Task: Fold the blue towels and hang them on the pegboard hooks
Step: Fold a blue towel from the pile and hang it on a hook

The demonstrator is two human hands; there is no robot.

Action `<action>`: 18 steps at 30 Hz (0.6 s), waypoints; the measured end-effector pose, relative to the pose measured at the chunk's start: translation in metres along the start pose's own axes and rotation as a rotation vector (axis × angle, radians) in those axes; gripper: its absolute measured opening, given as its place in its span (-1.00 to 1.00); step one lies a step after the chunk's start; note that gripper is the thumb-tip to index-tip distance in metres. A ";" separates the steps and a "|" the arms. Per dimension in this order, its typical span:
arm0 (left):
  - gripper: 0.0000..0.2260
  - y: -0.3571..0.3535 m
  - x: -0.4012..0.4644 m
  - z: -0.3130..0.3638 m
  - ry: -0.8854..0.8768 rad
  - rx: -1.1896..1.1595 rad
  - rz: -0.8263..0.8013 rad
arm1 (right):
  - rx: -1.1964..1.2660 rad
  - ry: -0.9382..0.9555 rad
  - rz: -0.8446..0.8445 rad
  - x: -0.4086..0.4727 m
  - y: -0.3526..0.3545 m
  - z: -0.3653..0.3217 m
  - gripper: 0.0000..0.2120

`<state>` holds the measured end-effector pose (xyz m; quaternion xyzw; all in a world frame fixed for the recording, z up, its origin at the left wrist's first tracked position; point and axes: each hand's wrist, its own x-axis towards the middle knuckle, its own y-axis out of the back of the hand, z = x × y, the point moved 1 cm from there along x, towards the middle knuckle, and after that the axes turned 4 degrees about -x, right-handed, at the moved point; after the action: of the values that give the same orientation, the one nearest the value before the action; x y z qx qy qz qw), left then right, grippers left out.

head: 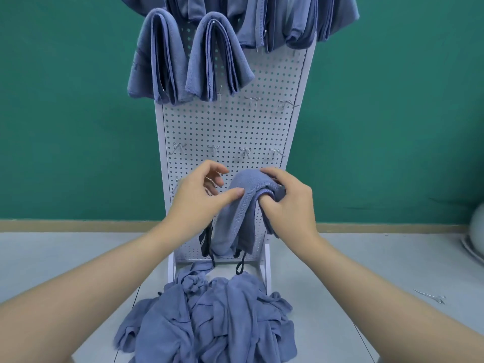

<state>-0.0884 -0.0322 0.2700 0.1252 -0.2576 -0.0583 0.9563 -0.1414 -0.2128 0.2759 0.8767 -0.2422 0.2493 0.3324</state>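
A folded blue towel (239, 213) drapes in front of the lower part of the white pegboard (230, 121). My right hand (288, 203) grips its folded top from the right, fingers curled into the cloth. My left hand (201, 197) is beside it, its thumb pressing the towel's left edge and its fingers spread toward the board. Black loops hang from the towel's bottom. Several folded blue towels (214, 56) hang on hooks along the top of the board. A heap of loose blue towels (209, 320) lies on the floor at the board's foot.
Bare metal hooks (245, 151) stick out in a row just above my hands, and two more (284, 104) higher on the right. A green wall stands behind. A loose metal hook (432, 297) lies on the grey floor at right. A white object (475, 237) sits at the right edge.
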 end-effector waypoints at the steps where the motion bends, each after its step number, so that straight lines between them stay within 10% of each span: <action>1: -0.80 -0.005 -0.003 0.003 -0.080 0.050 -0.004 | 0.011 -0.027 0.016 0.001 0.001 0.000 -0.62; 10: -0.48 -0.038 -0.019 0.020 -0.201 -0.002 -0.239 | 0.120 -0.152 0.099 0.010 0.018 -0.012 -0.80; 18: -0.72 -0.053 -0.008 0.047 -0.139 -0.099 0.090 | 0.178 -0.137 0.065 0.021 0.028 -0.026 -0.77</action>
<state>-0.1215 -0.0915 0.2912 0.0617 -0.3255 -0.0364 0.9428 -0.1488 -0.2184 0.3183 0.9095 -0.2696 0.2198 0.2277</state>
